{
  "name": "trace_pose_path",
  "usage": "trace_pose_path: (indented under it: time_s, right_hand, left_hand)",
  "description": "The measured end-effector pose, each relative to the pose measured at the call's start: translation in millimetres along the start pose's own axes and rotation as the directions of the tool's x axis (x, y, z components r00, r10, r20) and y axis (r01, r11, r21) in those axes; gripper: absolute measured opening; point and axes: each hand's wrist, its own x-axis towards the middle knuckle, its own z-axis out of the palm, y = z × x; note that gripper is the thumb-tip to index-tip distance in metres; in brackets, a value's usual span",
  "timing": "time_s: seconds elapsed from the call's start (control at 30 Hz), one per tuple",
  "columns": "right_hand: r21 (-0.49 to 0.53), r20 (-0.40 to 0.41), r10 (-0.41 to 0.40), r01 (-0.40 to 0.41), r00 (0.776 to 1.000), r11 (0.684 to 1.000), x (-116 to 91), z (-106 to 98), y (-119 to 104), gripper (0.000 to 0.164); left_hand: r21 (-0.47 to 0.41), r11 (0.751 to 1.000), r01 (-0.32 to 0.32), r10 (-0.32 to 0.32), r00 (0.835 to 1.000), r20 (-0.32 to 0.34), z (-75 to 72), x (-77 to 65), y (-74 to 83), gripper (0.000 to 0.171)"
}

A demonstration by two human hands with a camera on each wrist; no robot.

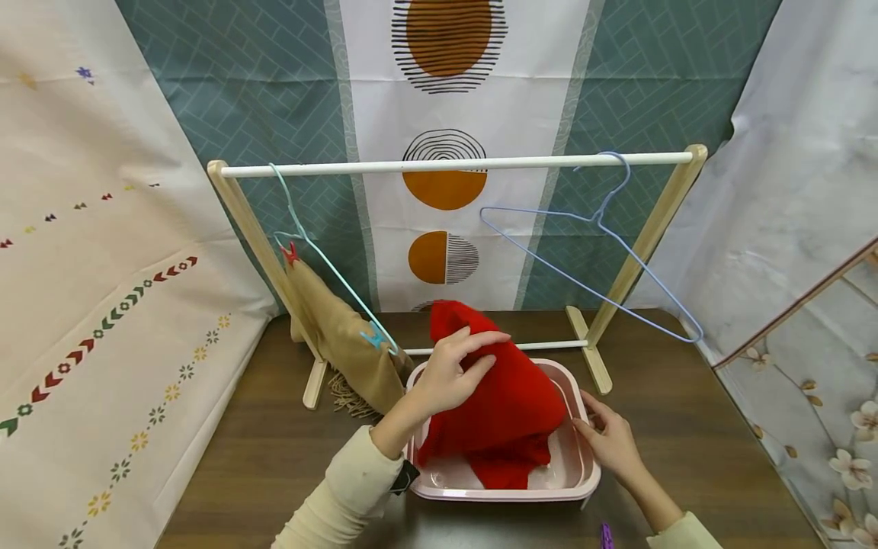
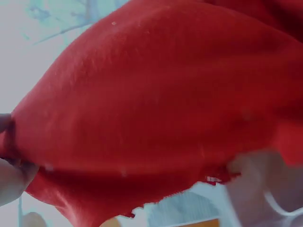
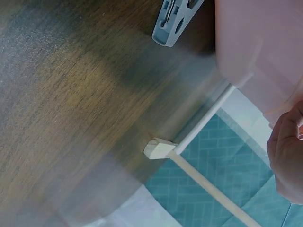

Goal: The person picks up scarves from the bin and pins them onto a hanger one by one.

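My left hand (image 1: 453,374) pinches a red cloth (image 1: 507,389) near its upper part, and the cloth hangs down into a pink plastic basin (image 1: 507,496). In the left wrist view the red cloth (image 2: 156,104) fills most of the frame, its lower edge ragged, with the fingertips (image 2: 14,182) holding one corner. My right hand (image 1: 610,438) grips the basin's right rim, thumb and fingers on the edge. The right wrist view has that hand (image 3: 289,151) against the basin wall (image 3: 255,42).
Behind the basin stands a rack with a white rail (image 1: 446,164). A mint hanger (image 1: 336,271) carries a tan fringed cloth (image 1: 350,343), held by red (image 1: 291,252) and blue (image 1: 375,335) clothespins. A blue hanger (image 1: 549,259) hangs at right. A purple clothespin (image 1: 607,536) lies near the front.
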Motion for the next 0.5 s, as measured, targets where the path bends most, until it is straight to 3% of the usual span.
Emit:
trace_pose_path:
  time_s: [0.17,0.27,0.4,0.5]
  right_hand:
    - [-0.017,-0.005,0.001,-0.001,1.000,1.000,0,0,1,0.044]
    - [-0.033,-0.001,0.001,-0.001,1.000,0.999,1,-1,1,0.044]
    - [-0.072,0.003,-0.002,0.002,1.000,0.997,1,-3,-3,0.042]
    - [-0.125,-0.016,-0.032,0.030,0.999,0.992,2,-6,-6,0.041]
  left_hand:
    - [-0.085,0.996,-0.015,0.014,1.000,-0.012,-9.6,18.5,10.1,0.021]
    - [-0.179,0.984,0.011,-0.010,1.000,0.004,-15.5,23.6,20.3,0.017]
    - [-0.323,0.937,0.135,-0.123,0.991,0.057,-19.7,21.4,33.7,0.011]
    - [-0.361,0.894,0.266,-0.255,0.964,0.079,-19.4,16.1,37.0,0.007]
